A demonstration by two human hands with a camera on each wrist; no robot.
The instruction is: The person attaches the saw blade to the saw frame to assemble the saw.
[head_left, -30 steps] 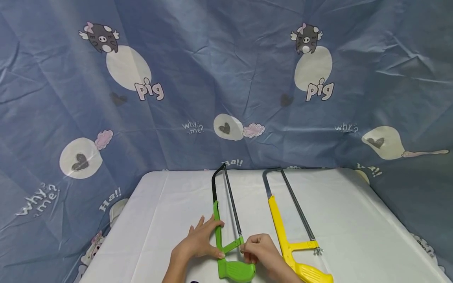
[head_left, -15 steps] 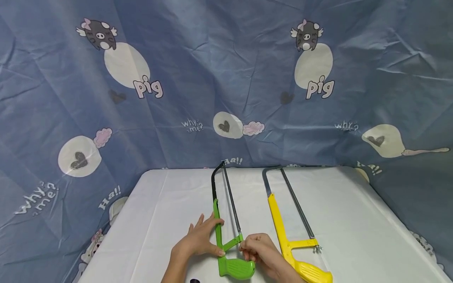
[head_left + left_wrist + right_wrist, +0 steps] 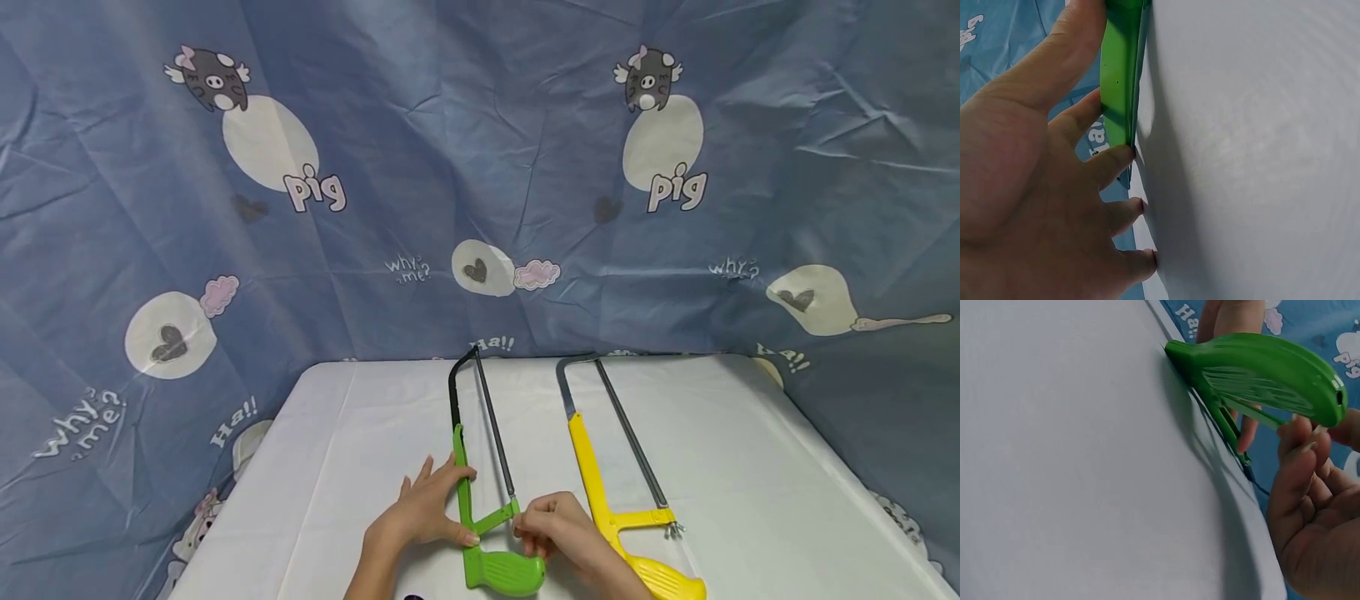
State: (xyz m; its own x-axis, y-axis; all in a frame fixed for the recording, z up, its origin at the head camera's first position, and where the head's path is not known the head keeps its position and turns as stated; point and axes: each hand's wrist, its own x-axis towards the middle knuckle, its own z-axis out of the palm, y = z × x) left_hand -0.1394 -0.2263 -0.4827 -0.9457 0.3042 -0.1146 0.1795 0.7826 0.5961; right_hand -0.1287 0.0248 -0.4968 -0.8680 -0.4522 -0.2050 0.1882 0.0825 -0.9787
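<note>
A green hacksaw with a black front frame and grey blade lies on the white table. My left hand holds its frame, thumb by the handle joint and index finger farther up; in the left wrist view the other fingertips meet the cloth. My right hand pinches the wing nut end of the blade, just past the green bracket; the fingers mostly hide the nut. In the right wrist view the green handle arches over these bent fingers.
A yellow hacksaw lies right of the green one, its wing nut visible at the bracket. A small dark round thing shows at the bottom edge. A blue printed curtain hangs behind the table.
Both hands stay on the green hacksaw. The right fingers shift slightly at the nut, and the saw's near end moves a touch to the right.
</note>
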